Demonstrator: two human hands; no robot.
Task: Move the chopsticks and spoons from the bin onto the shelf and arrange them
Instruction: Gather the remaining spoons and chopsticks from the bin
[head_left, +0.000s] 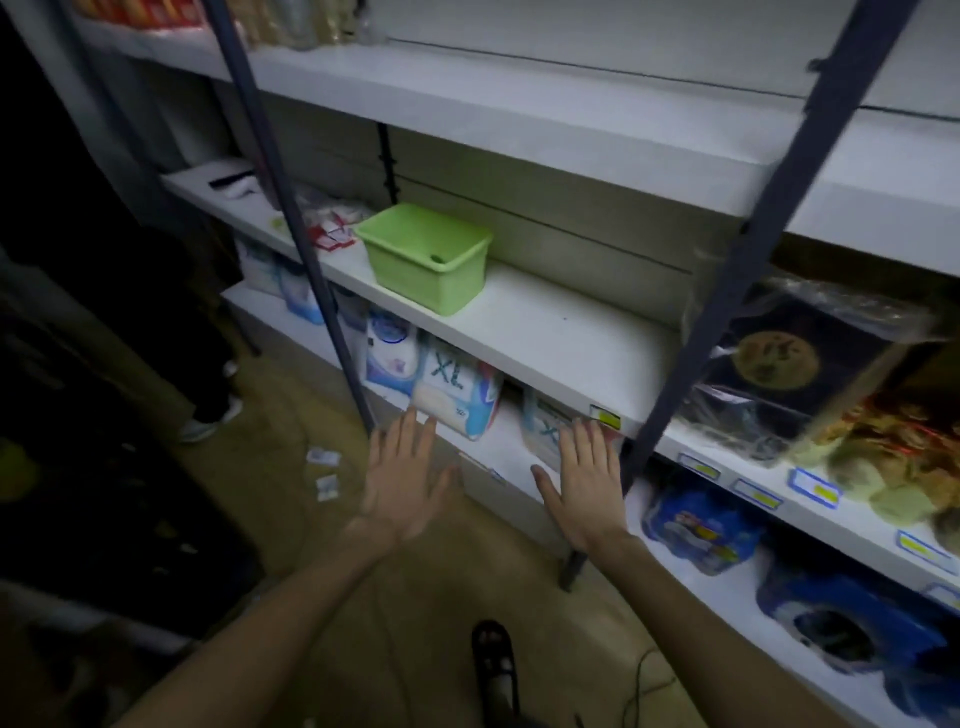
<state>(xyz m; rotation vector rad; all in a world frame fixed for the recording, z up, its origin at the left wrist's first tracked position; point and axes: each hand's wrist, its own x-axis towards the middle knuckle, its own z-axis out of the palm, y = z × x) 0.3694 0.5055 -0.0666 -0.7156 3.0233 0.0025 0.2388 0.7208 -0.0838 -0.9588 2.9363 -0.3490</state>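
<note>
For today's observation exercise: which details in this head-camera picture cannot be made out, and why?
- Inside of the green plastic bin: its near wall hides the contents; no chopsticks or spoons show.
- Yellow price labels on the white shelf edge: too blurred to read.
- Left hand: motion-blurred.
- Dark floor area at left: too dim.

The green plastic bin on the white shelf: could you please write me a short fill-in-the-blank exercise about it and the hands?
1. The green plastic bin stands on the white ____.
2. Both hands, the left hand and the right hand, are ____, holding nothing.
3. The packs printed XL sit ____ the bin's shelf.

Missing words: shelf; open; below
</note>
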